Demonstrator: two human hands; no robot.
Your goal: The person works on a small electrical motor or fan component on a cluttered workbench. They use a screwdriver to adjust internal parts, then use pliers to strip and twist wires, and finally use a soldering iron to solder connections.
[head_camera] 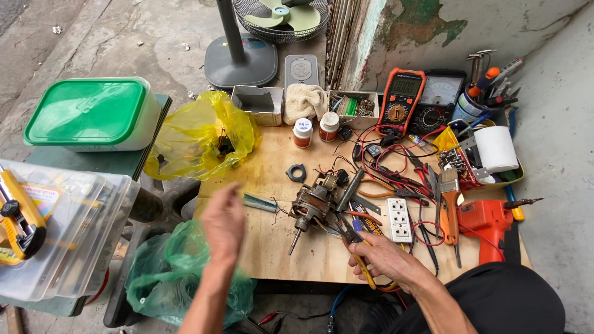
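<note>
Gripping a pair of yellow-handled pliers (357, 247), the right hand (387, 258) sits at the near edge of the tabletop (272, 247), fingers wrapped around the handles and the tool's nose pointing up and left toward the small electric motor (312, 207). Whether the tips touch a wire or only hover beside the motor cannot be made out. The left hand (224, 224) is blurred, lifted above the near left part of the board; it looks loosely open and holds nothing that can be seen. The motor lies near the middle of the board, shaft pointing toward the person, thin wires trailing from its body. As a judgement, careful work here means steadying the motor with the free hand, keeping the plier tips on one wire at a time and squeezing gently so the fine strands do not tear. Just right of the motor lie a white socket strip (399, 219), red and black leads, and an orange drill (489, 224). A black ring (296, 172) sits beyond the motor, with two small white bottles (315, 130) farther back. At the far edge stand an orange multimeter (401, 100) and a roll of white paper (497, 149). Left of the board are a yellow plastic bag (201, 136), a green bag (164, 272) below it, and a green-lidded tub (93, 114).
</note>
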